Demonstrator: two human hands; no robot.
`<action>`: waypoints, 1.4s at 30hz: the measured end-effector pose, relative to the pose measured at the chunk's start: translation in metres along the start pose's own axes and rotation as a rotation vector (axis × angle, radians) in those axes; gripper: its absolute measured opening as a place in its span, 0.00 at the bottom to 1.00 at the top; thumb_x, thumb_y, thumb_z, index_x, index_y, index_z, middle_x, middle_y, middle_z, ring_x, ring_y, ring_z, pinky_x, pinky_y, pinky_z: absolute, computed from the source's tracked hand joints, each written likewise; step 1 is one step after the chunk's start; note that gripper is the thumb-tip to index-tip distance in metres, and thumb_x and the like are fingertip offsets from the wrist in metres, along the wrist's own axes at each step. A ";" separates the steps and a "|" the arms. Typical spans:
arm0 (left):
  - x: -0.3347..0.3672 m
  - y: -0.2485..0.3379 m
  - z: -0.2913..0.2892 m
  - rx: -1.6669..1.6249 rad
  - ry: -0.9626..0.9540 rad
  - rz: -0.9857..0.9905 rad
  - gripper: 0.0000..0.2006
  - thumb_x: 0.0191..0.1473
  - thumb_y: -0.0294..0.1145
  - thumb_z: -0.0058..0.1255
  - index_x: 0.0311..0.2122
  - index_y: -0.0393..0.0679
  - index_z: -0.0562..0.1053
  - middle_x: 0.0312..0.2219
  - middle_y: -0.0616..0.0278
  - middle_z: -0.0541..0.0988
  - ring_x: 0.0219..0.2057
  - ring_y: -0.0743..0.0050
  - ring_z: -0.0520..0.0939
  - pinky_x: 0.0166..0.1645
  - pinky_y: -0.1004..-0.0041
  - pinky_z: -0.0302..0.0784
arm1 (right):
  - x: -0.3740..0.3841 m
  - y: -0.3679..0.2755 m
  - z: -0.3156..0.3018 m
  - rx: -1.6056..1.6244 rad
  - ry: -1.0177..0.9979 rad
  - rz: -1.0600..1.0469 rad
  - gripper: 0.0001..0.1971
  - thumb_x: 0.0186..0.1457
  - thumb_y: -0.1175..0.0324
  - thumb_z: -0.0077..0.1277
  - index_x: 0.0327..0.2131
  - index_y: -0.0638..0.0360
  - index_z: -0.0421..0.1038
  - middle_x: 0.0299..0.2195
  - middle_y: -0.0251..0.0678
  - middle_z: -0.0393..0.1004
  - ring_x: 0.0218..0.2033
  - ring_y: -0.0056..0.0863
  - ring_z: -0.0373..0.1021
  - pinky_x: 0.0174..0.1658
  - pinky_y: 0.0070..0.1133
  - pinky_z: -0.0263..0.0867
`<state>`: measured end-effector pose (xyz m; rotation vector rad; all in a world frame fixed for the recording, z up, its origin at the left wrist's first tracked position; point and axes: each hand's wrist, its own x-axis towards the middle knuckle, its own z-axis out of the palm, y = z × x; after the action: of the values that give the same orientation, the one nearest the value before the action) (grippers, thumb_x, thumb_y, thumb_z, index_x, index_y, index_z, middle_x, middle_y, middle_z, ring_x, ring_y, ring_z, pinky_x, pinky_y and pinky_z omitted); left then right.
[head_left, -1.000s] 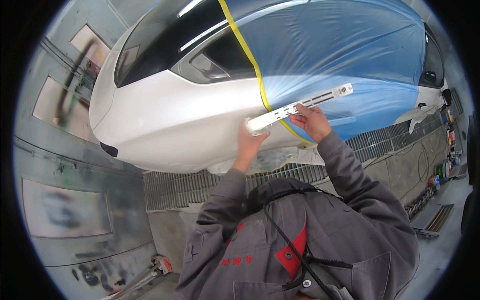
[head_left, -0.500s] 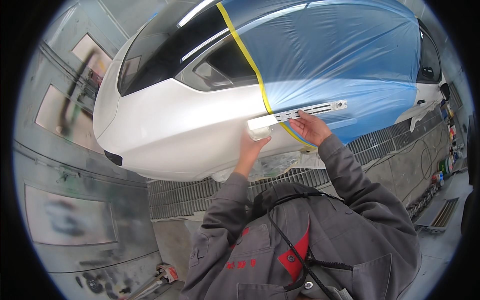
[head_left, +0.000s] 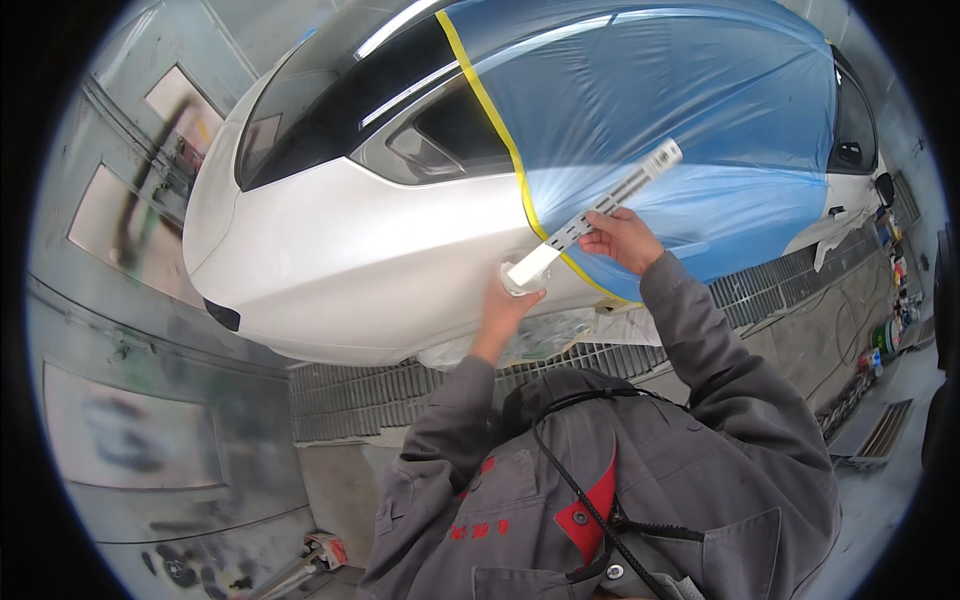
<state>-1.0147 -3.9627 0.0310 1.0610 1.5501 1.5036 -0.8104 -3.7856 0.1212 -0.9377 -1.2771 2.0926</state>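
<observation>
A white car [head_left: 360,270] fills the upper half of the view, its front part wrapped in blue masking film [head_left: 660,110] edged by a yellow tape line [head_left: 500,130]. My left hand [head_left: 508,305] holds a small clear cup [head_left: 520,283] close to the white rear panel. My right hand [head_left: 625,240] grips a long white perforated stick [head_left: 600,212] near its middle. The stick's lower end reaches into the cup and its upper end tilts up to the right over the film.
Metal floor grating [head_left: 380,395] runs under the car. Grey spray-booth walls with panels [head_left: 120,440] stand at the left. Cans and bottles [head_left: 885,340] lie on the floor at the right, and a tool [head_left: 310,560] lies near the lower left.
The stick has swung from nearly level to a steeper tilt, its upper end rising to the right. Both hands stay by the car panel with the cup under the stick's lower end.
</observation>
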 end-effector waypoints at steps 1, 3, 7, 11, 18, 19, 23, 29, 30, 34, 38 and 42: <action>-0.007 -0.003 0.007 -0.009 0.009 0.003 0.33 0.46 0.27 0.72 0.57 0.38 0.69 0.47 0.60 0.79 0.49 0.70 0.80 0.54 0.69 0.76 | 0.002 -0.011 0.004 -0.122 -0.017 -0.024 0.18 0.66 0.62 0.57 0.49 0.69 0.75 0.42 0.43 0.80 0.42 0.30 0.79 0.46 0.24 0.79; -0.013 -0.008 0.023 -0.045 0.020 -0.002 0.31 0.47 0.26 0.72 0.55 0.39 0.70 0.47 0.60 0.80 0.48 0.70 0.80 0.54 0.68 0.76 | 0.010 -0.031 0.013 -0.365 -0.096 -0.065 0.19 0.65 0.59 0.57 0.50 0.65 0.78 0.43 0.39 0.81 0.36 0.26 0.79 0.39 0.20 0.78; -0.010 -0.014 0.054 -0.153 0.008 -0.045 0.34 0.46 0.28 0.72 0.57 0.39 0.68 0.47 0.60 0.79 0.48 0.71 0.80 0.53 0.69 0.76 | 0.040 -0.059 0.037 -0.690 -0.188 -0.070 0.20 0.63 0.57 0.57 0.50 0.65 0.77 0.39 0.39 0.81 0.31 0.24 0.79 0.34 0.20 0.77; 0.005 -0.019 0.076 -0.182 0.010 0.026 0.33 0.47 0.29 0.72 0.57 0.39 0.68 0.46 0.61 0.79 0.47 0.73 0.80 0.52 0.69 0.76 | 0.074 -0.073 0.059 -0.866 -0.268 -0.093 0.21 0.62 0.57 0.56 0.49 0.67 0.77 0.36 0.40 0.81 0.28 0.26 0.81 0.29 0.22 0.77; 0.007 -0.032 0.104 -0.249 0.197 0.049 0.31 0.48 0.29 0.73 0.56 0.40 0.69 0.46 0.61 0.81 0.48 0.72 0.81 0.53 0.69 0.77 | 0.110 -0.080 0.081 -1.068 -0.380 -0.055 0.21 0.62 0.58 0.56 0.50 0.66 0.75 0.39 0.43 0.81 0.29 0.31 0.82 0.27 0.24 0.78; 0.008 -0.034 0.105 -0.249 0.201 0.045 0.31 0.48 0.29 0.73 0.56 0.40 0.69 0.46 0.61 0.80 0.48 0.72 0.81 0.53 0.69 0.77 | 0.113 -0.082 0.084 -1.095 -0.373 -0.042 0.21 0.62 0.59 0.56 0.51 0.66 0.74 0.40 0.43 0.81 0.29 0.31 0.82 0.27 0.24 0.78; 0.010 -0.044 0.112 -0.342 0.236 0.069 0.31 0.48 0.27 0.73 0.56 0.40 0.69 0.47 0.61 0.80 0.49 0.72 0.81 0.54 0.69 0.77 | 0.118 -0.087 0.093 -1.129 -0.377 -0.052 0.22 0.63 0.59 0.55 0.53 0.65 0.74 0.42 0.43 0.81 0.30 0.32 0.83 0.28 0.25 0.78; 0.017 -0.059 0.122 -0.393 0.295 0.139 0.35 0.43 0.26 0.76 0.55 0.38 0.68 0.46 0.60 0.80 0.47 0.70 0.82 0.53 0.68 0.79 | 0.115 -0.086 0.106 -1.227 -0.379 -0.050 0.20 0.63 0.60 0.55 0.52 0.64 0.76 0.42 0.42 0.83 0.29 0.31 0.82 0.27 0.25 0.78; 0.017 -0.060 0.124 -0.381 0.306 0.143 0.35 0.43 0.27 0.76 0.55 0.38 0.68 0.46 0.59 0.80 0.48 0.69 0.82 0.53 0.68 0.79 | 0.115 -0.085 0.109 -1.241 -0.371 -0.048 0.19 0.63 0.60 0.55 0.52 0.65 0.76 0.41 0.42 0.83 0.28 0.31 0.82 0.27 0.25 0.78; 0.017 -0.060 0.130 -0.345 0.352 0.145 0.36 0.42 0.27 0.76 0.56 0.38 0.68 0.47 0.58 0.80 0.48 0.68 0.82 0.53 0.67 0.80 | 0.116 -0.083 0.116 -1.282 -0.338 -0.061 0.19 0.62 0.60 0.56 0.50 0.67 0.76 0.39 0.43 0.82 0.27 0.31 0.82 0.25 0.24 0.77; 0.018 -0.065 0.137 -0.425 0.363 0.177 0.37 0.42 0.27 0.76 0.57 0.37 0.68 0.47 0.57 0.81 0.48 0.67 0.83 0.53 0.67 0.80 | 0.119 -0.081 0.120 -1.341 -0.341 -0.093 0.20 0.61 0.59 0.57 0.48 0.67 0.76 0.37 0.42 0.82 0.26 0.31 0.82 0.25 0.23 0.77; 0.021 -0.072 0.141 -0.447 0.388 0.219 0.37 0.42 0.27 0.76 0.57 0.36 0.68 0.46 0.57 0.81 0.48 0.67 0.83 0.53 0.67 0.80 | 0.120 -0.080 0.121 -1.349 -0.368 -0.084 0.21 0.61 0.58 0.57 0.48 0.66 0.75 0.37 0.41 0.80 0.26 0.30 0.82 0.25 0.24 0.76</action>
<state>-0.8998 -3.8850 -0.0484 0.7212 1.2704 2.1829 -0.9743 -3.7313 0.1967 -0.9011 -2.9409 1.1367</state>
